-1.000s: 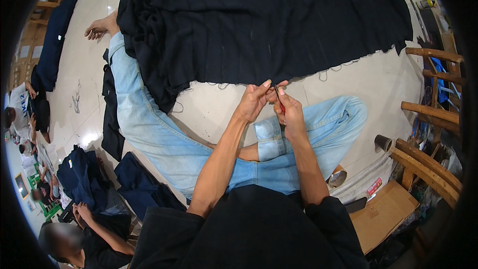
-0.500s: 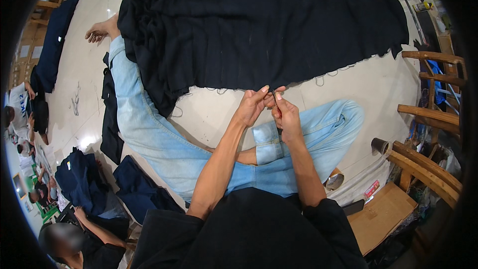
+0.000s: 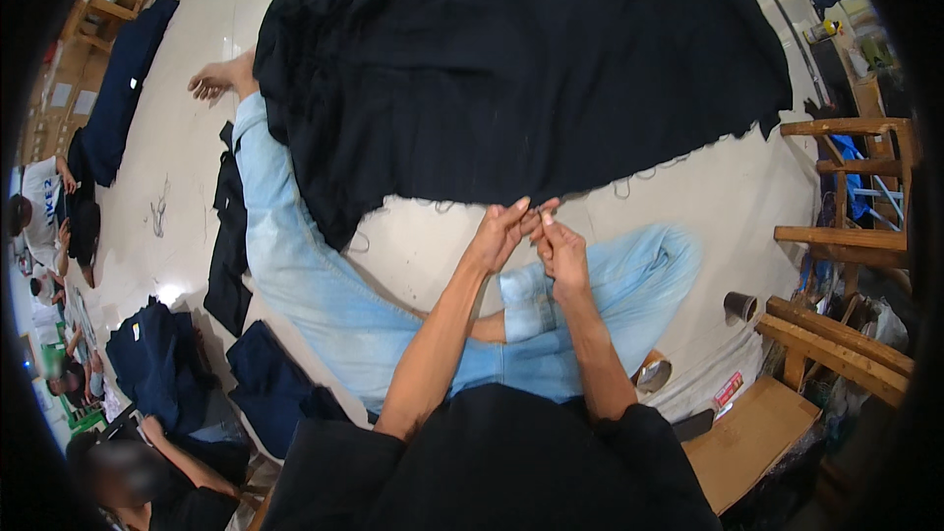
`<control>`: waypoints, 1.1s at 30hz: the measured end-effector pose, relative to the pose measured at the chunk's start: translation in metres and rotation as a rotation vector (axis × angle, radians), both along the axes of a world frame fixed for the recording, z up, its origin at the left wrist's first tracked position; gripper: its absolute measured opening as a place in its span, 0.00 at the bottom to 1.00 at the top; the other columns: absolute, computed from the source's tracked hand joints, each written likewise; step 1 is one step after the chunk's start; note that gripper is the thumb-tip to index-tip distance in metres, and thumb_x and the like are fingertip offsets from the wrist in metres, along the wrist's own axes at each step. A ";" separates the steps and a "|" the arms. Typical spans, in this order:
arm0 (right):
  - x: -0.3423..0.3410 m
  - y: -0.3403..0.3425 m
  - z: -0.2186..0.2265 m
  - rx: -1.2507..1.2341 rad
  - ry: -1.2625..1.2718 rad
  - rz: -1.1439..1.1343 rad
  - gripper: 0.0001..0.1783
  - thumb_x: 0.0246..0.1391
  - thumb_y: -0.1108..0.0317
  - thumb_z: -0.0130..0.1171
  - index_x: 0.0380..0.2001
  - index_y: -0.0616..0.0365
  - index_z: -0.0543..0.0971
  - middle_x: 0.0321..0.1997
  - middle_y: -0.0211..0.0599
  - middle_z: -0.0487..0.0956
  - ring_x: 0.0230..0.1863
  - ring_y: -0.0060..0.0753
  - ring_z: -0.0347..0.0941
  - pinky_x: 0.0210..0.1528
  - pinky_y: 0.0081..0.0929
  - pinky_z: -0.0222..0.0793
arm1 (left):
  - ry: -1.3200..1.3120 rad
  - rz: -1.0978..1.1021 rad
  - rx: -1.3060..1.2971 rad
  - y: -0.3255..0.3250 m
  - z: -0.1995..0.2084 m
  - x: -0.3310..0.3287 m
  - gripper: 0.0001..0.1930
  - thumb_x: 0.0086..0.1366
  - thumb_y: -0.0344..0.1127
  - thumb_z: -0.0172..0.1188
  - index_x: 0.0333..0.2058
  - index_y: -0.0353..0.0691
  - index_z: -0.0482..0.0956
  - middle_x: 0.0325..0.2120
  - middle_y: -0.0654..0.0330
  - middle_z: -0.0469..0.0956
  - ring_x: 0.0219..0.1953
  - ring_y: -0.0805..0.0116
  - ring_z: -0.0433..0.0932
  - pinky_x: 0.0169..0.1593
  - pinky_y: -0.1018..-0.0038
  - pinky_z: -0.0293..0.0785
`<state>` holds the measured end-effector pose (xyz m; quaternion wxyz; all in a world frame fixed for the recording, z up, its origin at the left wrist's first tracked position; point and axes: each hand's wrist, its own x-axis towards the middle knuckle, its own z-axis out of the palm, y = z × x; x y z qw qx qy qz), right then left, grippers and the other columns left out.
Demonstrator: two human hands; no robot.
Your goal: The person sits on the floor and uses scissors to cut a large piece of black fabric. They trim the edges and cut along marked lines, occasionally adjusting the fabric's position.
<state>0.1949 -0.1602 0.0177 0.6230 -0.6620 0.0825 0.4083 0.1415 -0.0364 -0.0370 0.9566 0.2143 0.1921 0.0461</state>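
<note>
A large sheet of black cloth (image 3: 551, 69) with a frayed near edge is spread over the floor in front of me. At that edge my left hand (image 3: 500, 236) is closed, thumb and fingers pinching the cloth's border. Right beside it, almost touching, my right hand (image 3: 562, 254) is closed too. Its fingers curl around a small dark tool with a red part, which the hand now mostly hides. Loose threads hang from the cloth's edge on both sides of my hands. My legs in light blue jeans (image 3: 305, 265) lie around the near side of the cloth.
Folded dark garments (image 3: 270, 383) and a black cloth strip (image 3: 228, 246) lie at left, near a seated person (image 3: 187, 462). Farther left is a long dark bundle (image 3: 128, 88). Wooden frames (image 3: 846, 236), a dark cup (image 3: 739, 307) and a cardboard piece (image 3: 757, 433) stand at right.
The whole view has shifted slightly, so cloth and hands appear a little lower. My right hand has turned, and the tool in it shows less. Both hands stay together at the cloth's edge.
</note>
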 end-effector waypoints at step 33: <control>0.021 0.008 -0.016 0.090 -0.025 -0.123 0.11 0.63 0.62 0.62 0.32 0.59 0.78 0.15 0.12 0.61 0.12 0.06 0.48 0.13 0.13 0.41 | 0.316 -0.259 0.524 0.016 0.010 0.002 0.24 0.68 0.53 0.61 0.37 0.31 0.83 0.35 0.59 0.81 0.42 0.75 0.77 0.54 0.78 0.69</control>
